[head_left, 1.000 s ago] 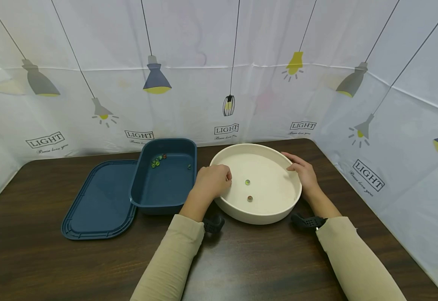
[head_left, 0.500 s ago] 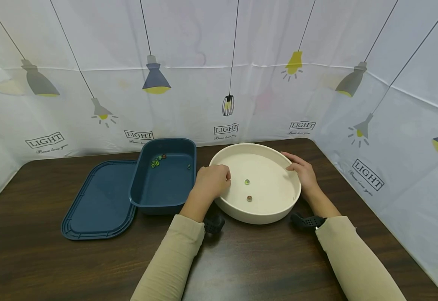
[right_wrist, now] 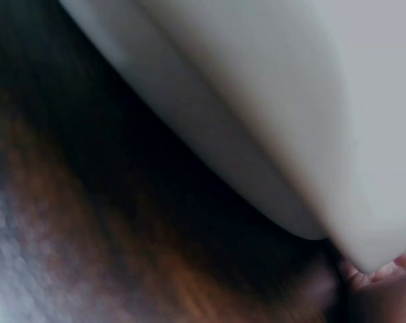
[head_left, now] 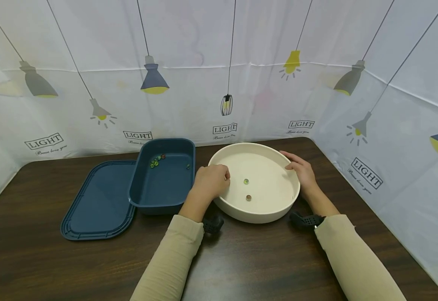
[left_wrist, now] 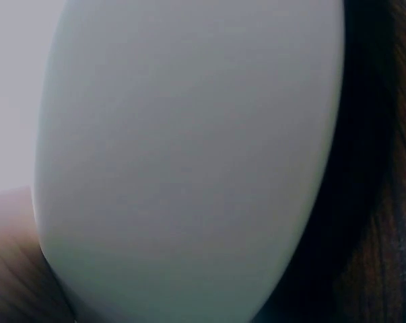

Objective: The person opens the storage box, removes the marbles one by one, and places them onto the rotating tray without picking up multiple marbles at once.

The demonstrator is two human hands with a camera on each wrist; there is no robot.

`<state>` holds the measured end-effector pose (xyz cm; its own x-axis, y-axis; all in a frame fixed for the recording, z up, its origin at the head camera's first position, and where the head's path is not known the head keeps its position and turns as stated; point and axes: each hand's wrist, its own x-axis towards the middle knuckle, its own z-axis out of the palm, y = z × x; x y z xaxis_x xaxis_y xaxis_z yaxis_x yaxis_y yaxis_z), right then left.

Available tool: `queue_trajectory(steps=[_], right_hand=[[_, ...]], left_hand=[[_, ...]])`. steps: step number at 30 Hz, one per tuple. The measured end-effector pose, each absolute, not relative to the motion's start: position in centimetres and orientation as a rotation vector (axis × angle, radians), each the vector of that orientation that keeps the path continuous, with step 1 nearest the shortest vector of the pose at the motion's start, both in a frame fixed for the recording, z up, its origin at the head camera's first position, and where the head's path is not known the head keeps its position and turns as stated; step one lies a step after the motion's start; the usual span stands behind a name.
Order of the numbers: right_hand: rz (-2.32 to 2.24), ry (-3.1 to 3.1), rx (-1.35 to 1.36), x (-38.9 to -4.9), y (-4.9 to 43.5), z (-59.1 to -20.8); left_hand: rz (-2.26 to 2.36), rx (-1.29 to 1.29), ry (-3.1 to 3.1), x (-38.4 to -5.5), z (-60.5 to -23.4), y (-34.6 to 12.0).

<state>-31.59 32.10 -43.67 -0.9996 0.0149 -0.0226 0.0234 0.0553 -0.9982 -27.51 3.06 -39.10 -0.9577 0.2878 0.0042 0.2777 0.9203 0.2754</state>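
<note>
In the head view I see the bowl on the table, two marbles inside — left hand curled over its rim, thumb hidden, right hand pinching the opposite rim. The left wrist view gives me mostly outer wall; the right, rim against blurred hand. I judge the step as steadying the bowl — next calls for an even, level hold.

Head view bright, soft glare on the table — both wrist views dimmer, blurred, deeply shadowed.
</note>
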Motion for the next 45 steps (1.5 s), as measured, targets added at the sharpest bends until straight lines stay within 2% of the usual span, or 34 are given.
queue_trajectory(steps=[33, 45], right_hand=[[-2.134, 2.313, 0.064, -31.8, 31.8, -43.3], [-2.144, 2.29, 0.071, -31.5, 31.9, -43.5]], left_hand=[[0.532, 0.464, 2.994, -27.7, -38.8, 2.5], [0.703, 0.478, 2.938, -26.6, -34.9, 0.7]])
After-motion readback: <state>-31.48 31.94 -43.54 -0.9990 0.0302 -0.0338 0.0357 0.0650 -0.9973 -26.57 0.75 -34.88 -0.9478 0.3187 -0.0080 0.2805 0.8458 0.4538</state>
